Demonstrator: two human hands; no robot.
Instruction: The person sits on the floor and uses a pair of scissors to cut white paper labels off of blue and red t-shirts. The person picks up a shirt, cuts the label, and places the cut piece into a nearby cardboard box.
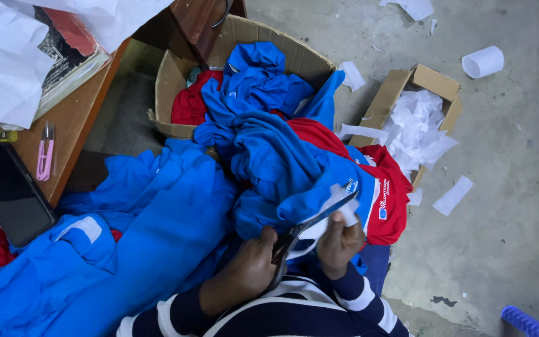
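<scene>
Head view, garment: a blue and red garment (319,181) lies heaped over the person's lap, trailing up toward the cardboard box of clothes (176,81) ahead.
Head view, white piece: a small white piece (343,209), paper or backing by the look of it, sits on the garment just under the scissor tips.
Handling: the cloth looks soft, light and floppy, likely to slump and shift; it is best pinched close beside the cut so it stays taut. The white piece looks thin and easily torn.
Scissors: dark scissors (313,221), blades parted a little, point up and right across the white piece.
Left hand: the left hand (251,265) has its fingers curled closed through the scissor handles.
Right hand: the right hand (339,240) pinches the white piece and cloth, fingers nearly closed on them.
Nearby: a second box of white scraps (416,122) stands on the floor; pink snips (45,153) and a dark tablet (7,193) lie on the wooden table (76,118).
</scene>
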